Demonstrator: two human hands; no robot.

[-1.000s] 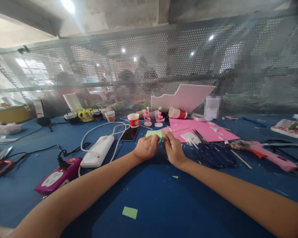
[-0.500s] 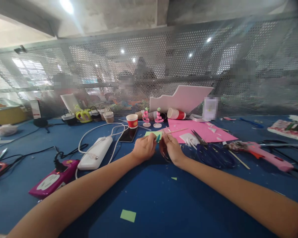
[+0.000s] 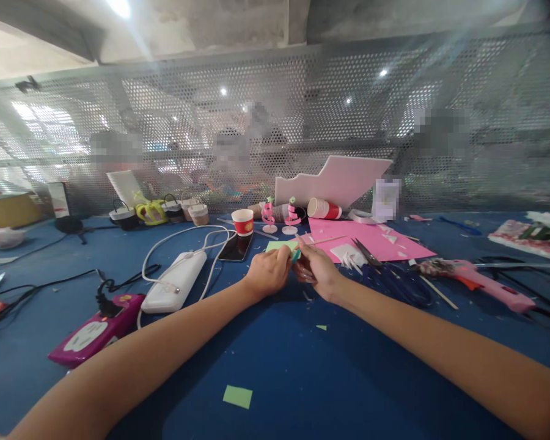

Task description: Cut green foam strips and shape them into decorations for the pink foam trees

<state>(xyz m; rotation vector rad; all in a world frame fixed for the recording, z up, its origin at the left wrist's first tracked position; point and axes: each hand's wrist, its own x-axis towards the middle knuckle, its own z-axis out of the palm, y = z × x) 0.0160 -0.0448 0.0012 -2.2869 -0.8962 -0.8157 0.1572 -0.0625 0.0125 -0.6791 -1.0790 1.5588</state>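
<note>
My left hand [image 3: 270,269] is closed, its fingers curled round one end of a small teal piece [image 3: 296,256]. Against the piece's other side press the thumb and fingers of my right hand [image 3: 319,270], also closed. The piece is too small and too covered to tell its kind. Beyond my left knuckles lies light green paper [image 3: 282,245]. A thin wooden stick [image 3: 327,241] shows just past my right hand, over the pink sheet [image 3: 380,237]. Dark-blue-handled scissors [image 3: 396,281] lie to the right, beside white scraps [image 3: 348,255].
Left of my arms are a white power bank [image 3: 176,284] with its cable and a magenta socket block [image 3: 96,330]. A red paper cup [image 3: 242,223] stands by a phone [image 3: 235,247]. Two pink spiral ornaments [image 3: 291,219] stand behind my hands. A pink glue gun [image 3: 490,284] lies right.
My right fingers have curled inward and closed in on the teal piece, which sits slightly farther right. The view has shifted a little; the objects on the table have stayed put.
</note>
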